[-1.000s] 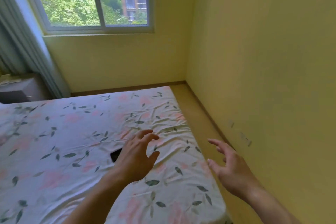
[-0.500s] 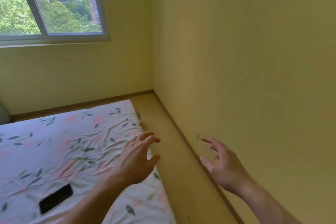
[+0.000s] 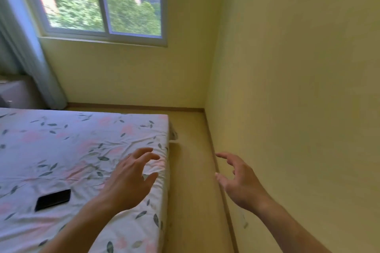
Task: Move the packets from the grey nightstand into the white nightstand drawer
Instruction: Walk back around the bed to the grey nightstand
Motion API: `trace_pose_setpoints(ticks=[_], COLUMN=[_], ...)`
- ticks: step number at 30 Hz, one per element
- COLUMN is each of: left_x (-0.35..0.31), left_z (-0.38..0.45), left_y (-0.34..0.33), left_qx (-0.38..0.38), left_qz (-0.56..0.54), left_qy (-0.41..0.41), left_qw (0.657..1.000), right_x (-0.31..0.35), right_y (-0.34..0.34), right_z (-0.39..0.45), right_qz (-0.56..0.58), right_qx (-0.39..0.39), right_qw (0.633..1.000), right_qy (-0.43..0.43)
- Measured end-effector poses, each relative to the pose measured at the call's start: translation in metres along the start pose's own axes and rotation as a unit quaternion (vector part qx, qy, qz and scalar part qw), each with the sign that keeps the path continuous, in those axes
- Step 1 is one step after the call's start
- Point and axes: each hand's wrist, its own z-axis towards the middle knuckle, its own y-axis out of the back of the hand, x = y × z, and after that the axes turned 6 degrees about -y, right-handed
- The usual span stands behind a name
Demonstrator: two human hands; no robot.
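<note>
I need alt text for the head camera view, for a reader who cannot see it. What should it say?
Two empty hands reach forward, fingers spread: the left hand over the edge of a bed with a floral sheet, the right hand over the floor strip beside a yellow wall. A black phone lies on the sheet. A window with a curtain is behind.
</note>
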Motion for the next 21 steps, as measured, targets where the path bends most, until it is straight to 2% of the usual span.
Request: trace_pose_setpoints(ticks=[6, 11, 16, 21], left_x=[0.034, 0.067, 0.112, 0.132], left_z=[0.027, 0.092, 0.222, 0.362], left_y=[0.022, 0.013, -0.005, -0.012], left_qx=[-0.051, -0.065, -0.063, -0.063], left_qz=[0.029, 0.038, 0.026, 0.027], left_qy=[0.101, 0.157, 0.158, 0.104], left_qw=[0.993, 0.985, 0.985, 0.992], right_x=[0.036, 0.045, 0.039, 0.041], right_y=[-0.011, -0.007, 0.013, 0.034], right_z=[0.112, 0.203, 0.33, 0.442], right_qz=[0.004, -0.001, -0.011, -0.016], right_qx=[0.066, 0.1, 0.085, 0.06], right_qw=[0.993, 0.985, 0.988, 0.993], right_qy=[0.103, 0.143, 0.131, 0.105])
